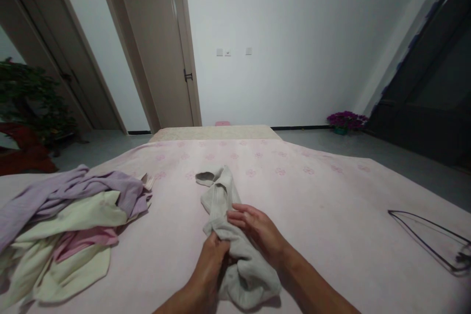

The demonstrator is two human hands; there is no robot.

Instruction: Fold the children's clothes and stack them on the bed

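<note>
A light grey garment [241, 255] lies bunched lengthwise on the pink flowered cloth [324, 245] in front of me; its kind is not clear from its folds. My left hand [213, 255] grips its near left side, thumb on top and the other fingers hidden in the fabric. Against the garment's right side rests my right hand [257, 228], its fingers stretched out and touching the fabric. A narrow loop or strap-like edge of the garment curls at its far end.
To the left lies a heap of purple, pale yellow and pink clothes [84, 216]. Dark wire hangers [423, 221] lie at the right edge. Beyond the cloth stand a closed door [154, 54], a white wall [272, 19] and purple flowers [346, 120].
</note>
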